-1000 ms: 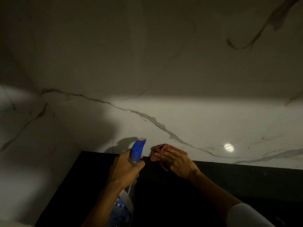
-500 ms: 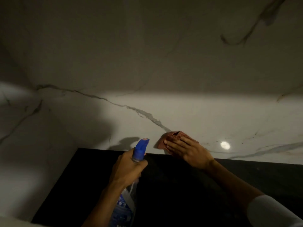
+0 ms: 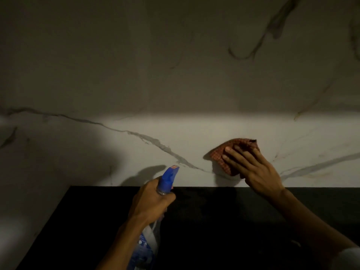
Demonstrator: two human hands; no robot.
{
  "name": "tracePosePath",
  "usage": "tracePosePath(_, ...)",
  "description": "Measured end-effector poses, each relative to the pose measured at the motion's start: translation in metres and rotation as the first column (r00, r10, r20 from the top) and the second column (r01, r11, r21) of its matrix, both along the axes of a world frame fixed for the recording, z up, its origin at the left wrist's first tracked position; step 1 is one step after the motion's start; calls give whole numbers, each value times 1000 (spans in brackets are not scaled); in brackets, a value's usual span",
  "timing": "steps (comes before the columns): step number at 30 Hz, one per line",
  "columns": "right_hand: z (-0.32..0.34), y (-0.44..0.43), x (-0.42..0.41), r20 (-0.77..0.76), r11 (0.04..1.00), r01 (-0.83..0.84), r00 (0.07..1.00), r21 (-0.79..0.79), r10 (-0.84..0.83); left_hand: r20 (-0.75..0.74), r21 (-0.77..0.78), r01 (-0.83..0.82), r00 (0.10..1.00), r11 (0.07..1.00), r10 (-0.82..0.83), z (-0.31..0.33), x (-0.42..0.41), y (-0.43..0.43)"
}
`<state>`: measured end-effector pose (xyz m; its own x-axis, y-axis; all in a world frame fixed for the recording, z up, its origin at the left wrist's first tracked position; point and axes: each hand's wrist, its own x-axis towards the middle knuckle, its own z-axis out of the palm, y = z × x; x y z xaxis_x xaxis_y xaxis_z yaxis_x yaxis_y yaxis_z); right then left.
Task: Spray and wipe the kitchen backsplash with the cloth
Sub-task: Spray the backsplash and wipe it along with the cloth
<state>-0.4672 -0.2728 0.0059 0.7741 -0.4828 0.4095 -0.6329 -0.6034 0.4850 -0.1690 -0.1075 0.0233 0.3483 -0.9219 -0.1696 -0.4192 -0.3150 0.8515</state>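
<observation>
The right hand (image 3: 259,172) presses the cloth (image 3: 229,152) flat-fingered against the backsplash (image 3: 175,75), just above the worktop (image 3: 214,221). The left hand (image 3: 150,203) stays clenched round the spray bottle (image 3: 167,178), left of the cloth. In dim light, streaks probably go unnoticed.

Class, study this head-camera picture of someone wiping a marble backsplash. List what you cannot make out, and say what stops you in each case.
1. Spray bottle label, head view: the left hand covers its neck, the bottom edge cuts off its body, and the print is blurred.
2. Cloth full shape: the right hand covers much of it.
3. Upper backsplash: deep shadow hides any dirt or spray.
4. Countertop: too dark to read the surface.
</observation>
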Motion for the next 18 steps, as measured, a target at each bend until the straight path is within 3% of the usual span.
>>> tracePosePath(3,-27,15,10,95,995,39,994,89,-48,-14,-31,34,999,999,-34,3,-12,-7)
tracePosePath(6,-48,16,6,-196,979,-31,978,200,70,-31,-84,44,998,996,-46,8,-21,-10)
tracePosePath(8,-57,15,-8,-406,962,46,911,270,70,-36,-107,46,998,993,-50,12,-24,-11)
tracePosePath(10,-61,10,-25,-496,949,129,867,289,34,-31,-114,55,998,992,-59,15,-24,-10)
tracePosePath(13,-43,7,-48,-480,966,96,876,241,33,-16,-100,75,997,992,-77,15,-23,-11)
tracePosePath(18,-4,-5,-81,-207,991,56,978,120,-30,43,-54,109,993,993,-107,12,-34,-20)
